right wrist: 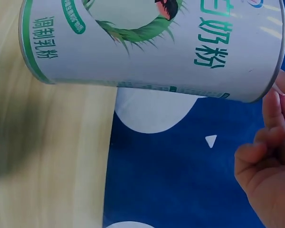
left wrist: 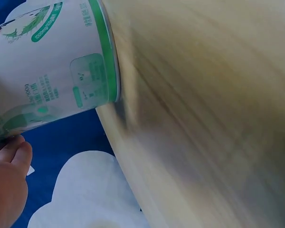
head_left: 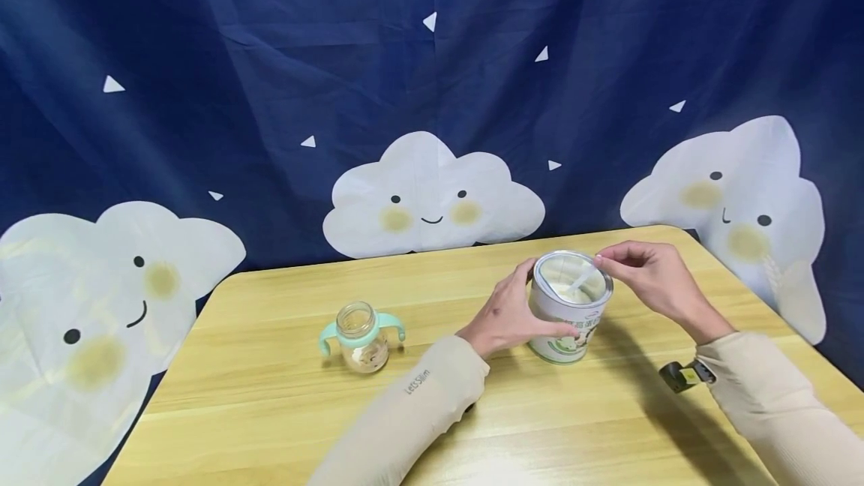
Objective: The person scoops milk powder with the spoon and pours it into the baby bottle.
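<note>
An open milk powder can (head_left: 563, 311), white with green print, stands upright at the right of the table, with pale powder inside. Its left side is held by my left hand (head_left: 506, 315), thumb across the front; in the left wrist view that hand (left wrist: 7, 183) shows only partly beside the can (left wrist: 42, 66). At the can's right rim, my right hand (head_left: 649, 277) pinches the end of a whitish scoop handle (head_left: 582, 277) that slants down to the powder. The right wrist view shows this hand (right wrist: 270, 180) with curled fingers by the rim.
A clear baby bottle (head_left: 367, 356) with mint-green handles stands uncapped to the left of the can. The wooden table (head_left: 270, 396) ends at a dark blue curtain (head_left: 378, 58) with smiling clouds. A small black device (head_left: 687, 376) is strapped at the right wrist.
</note>
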